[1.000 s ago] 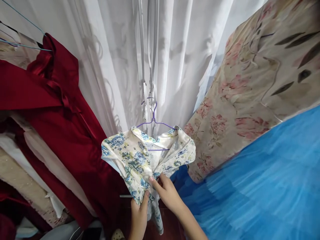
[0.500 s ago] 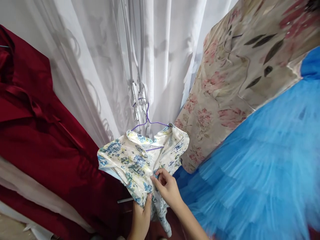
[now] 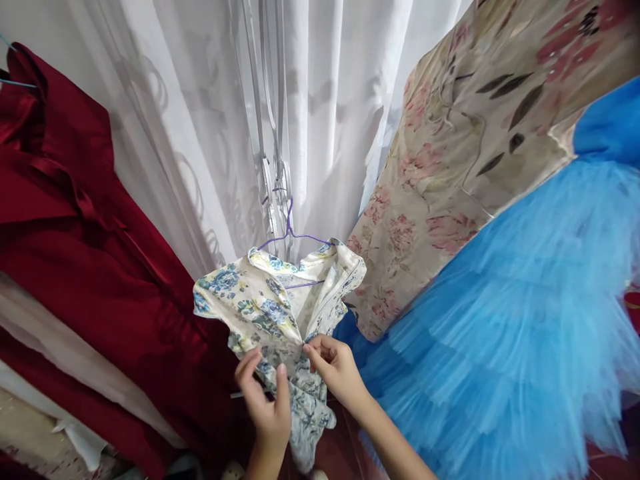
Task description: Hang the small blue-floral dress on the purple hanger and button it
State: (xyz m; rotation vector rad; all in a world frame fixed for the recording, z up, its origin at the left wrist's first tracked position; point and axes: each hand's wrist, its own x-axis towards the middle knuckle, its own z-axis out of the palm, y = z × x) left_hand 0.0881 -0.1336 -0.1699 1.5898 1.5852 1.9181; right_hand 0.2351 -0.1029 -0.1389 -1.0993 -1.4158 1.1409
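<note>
A white dress with blue and yellow flowers (image 3: 274,310) hangs from a thin purple hanger (image 3: 289,230), its neckline gaping in a V. At the bottom of that V, my right hand (image 3: 336,365) pinches the dress where the front edges meet. Whether a small fastener is between those fingertips is too fine to make out. My left hand (image 3: 266,393) is open in front of the waist on the left side, thumb and fingers apart. Below both hands the lower part of the dress dangles, bunched and narrow.
White curtains (image 3: 320,100) hang behind, with white metal rods and hooks (image 3: 270,173) holding the hanger. At the left is a dark red dress (image 3: 130,287). To the right hang a beige floral garment (image 3: 405,227) and a blue ruffled tulle dress (image 3: 480,347).
My left hand has let go of the dress, spread its fingers and moved up and left. My right hand stays pinched at the front. The lower cloth has swung left.
</note>
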